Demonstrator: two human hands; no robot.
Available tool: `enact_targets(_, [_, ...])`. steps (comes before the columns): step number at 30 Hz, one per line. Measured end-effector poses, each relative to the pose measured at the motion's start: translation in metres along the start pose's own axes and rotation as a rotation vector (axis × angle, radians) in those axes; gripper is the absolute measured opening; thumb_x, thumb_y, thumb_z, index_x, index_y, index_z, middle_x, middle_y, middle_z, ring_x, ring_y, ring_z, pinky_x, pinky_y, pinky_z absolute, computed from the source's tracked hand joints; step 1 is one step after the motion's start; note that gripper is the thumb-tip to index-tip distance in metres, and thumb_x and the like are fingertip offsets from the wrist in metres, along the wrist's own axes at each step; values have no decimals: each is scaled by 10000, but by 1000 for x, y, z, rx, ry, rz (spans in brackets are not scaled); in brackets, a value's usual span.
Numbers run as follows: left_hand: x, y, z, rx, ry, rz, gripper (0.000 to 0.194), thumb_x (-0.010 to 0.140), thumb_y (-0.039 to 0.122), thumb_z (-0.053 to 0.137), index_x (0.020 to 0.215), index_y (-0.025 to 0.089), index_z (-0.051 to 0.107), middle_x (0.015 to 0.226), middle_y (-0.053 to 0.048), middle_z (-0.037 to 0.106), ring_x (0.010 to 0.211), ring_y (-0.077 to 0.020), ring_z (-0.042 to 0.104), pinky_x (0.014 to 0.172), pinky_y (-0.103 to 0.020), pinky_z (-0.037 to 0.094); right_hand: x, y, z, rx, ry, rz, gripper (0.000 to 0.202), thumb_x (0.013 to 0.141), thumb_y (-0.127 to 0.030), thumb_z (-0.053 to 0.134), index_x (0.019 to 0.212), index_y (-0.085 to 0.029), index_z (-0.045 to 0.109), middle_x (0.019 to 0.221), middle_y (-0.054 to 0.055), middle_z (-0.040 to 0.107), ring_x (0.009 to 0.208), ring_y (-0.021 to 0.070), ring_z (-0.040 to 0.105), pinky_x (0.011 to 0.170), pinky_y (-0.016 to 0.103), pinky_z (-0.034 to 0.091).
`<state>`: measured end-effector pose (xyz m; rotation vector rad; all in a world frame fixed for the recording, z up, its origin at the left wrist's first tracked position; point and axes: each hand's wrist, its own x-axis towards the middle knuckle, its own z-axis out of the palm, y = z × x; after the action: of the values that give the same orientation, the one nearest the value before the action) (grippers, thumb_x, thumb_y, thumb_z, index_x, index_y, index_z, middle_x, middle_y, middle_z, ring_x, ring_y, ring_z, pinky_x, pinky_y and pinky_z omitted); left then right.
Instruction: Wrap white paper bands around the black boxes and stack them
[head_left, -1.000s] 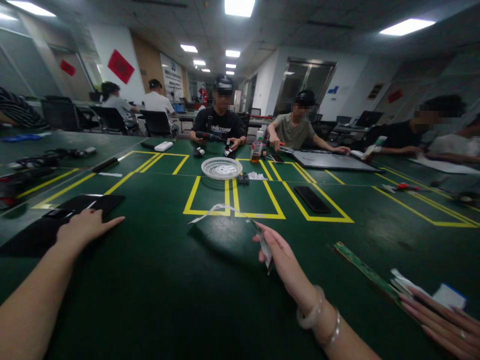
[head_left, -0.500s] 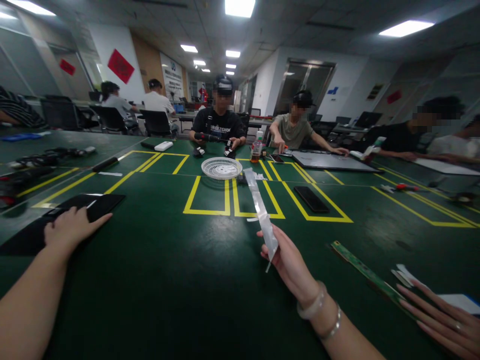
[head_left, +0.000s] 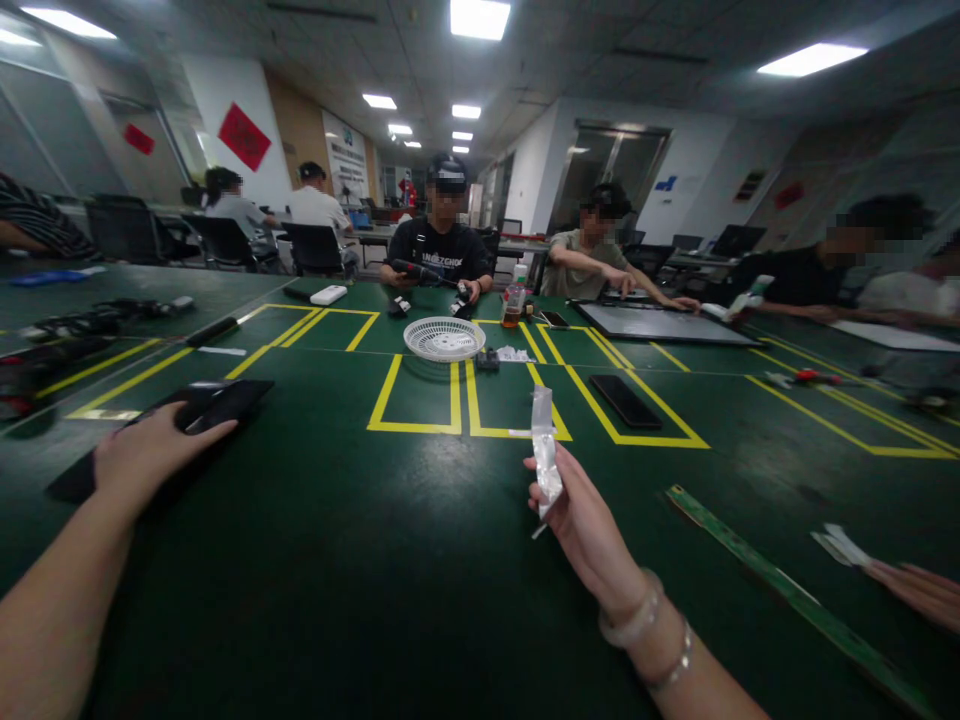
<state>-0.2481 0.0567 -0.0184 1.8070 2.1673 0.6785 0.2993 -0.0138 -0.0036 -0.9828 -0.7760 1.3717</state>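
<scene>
My left hand point(head_left: 146, 455) grips a thin, glossy black panel point(head_left: 244, 398), thumb stretched along its near side. Its other fingers are partly hidden, and the panel reaches out on both sides of the hand. Between the thumb and fingers of my right hand point(head_left: 585, 525) is a strip of shiny, translucent plastic film point(head_left: 544, 440), standing up above the table with its top end bent over. A long, narrow green circuit board point(head_left: 780, 580) lies to the right of that hand.
Across the green table point(head_left: 420, 600) are a white round basket point(head_left: 444, 340), a bottle point(head_left: 514, 303) and a black phone point(head_left: 625, 400). A co-worker's hand point(head_left: 919, 592) with white strips is at right. Black tools and cables point(head_left: 82, 330) lie at left. Other people sit opposite.
My left hand and the black panel have shifted right. The film strip in my right hand now looks shorter and more upright. The co-worker's hand has drawn away right from the circuit board.
</scene>
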Motion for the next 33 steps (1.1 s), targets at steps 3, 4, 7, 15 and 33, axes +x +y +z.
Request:
enact_targets(3, [-7, 56, 6, 212, 77, -99, 1032, 703, 823, 578, 1432, 100, 473, 1196, -227, 614, 1118, -521, 522, 834, -548, 422, 1, 1, -2, -16, 2, -23, 469, 846, -498, 687, 1258, -298, 586, 1030, 8, 697, 635, 111, 599, 595, 248, 548])
enact_targets(4, [-13, 78, 11, 238, 49, -2, 973, 750, 795, 570, 1444, 121, 466, 1247, -218, 591, 1119, -482, 541, 860, -531, 440, 1, 0, -2, -21, 6, -29, 478, 846, -503, 686, 1266, -301, 584, 1036, 10, 695, 642, 114, 604, 600, 252, 550])
enact_targets(7, [-38, 140, 36, 239, 11, 382, 824, 783, 696, 634, 1404, 169, 513, 1338, -151, 552, 1227, -399, 494, 1076, -564, 312, 1, -1, -1, -35, 17, -51, 513, 830, -508, 703, 1285, -303, 581, 1036, 12, 692, 662, 115, 612, 606, 250, 549])
enact_targets(15, [-108, 220, 100, 73, -298, 829, 865, 666, 595, 842, 1396, 259, 524, 1396, -94, 512, 1295, -346, 455, 1192, -568, 147, 2, 3, -1, -171, 7, -106, 607, 844, -502, 689, 1392, -318, 506, 1187, 44, 672, 851, 172, 661, 728, 311, 561])
enact_targets(33, [-127, 220, 109, 9, 55, 1426, 199, 954, 315, 629, 1090, 170, 631, 1064, -78, 660, 967, -235, 626, 839, -351, 501, -4, 4, -2, -1146, -526, -557, 321, 973, -235, 526, 1254, -322, 653, 1281, 49, 643, 1176, 221, 589, 1012, 427, 461])
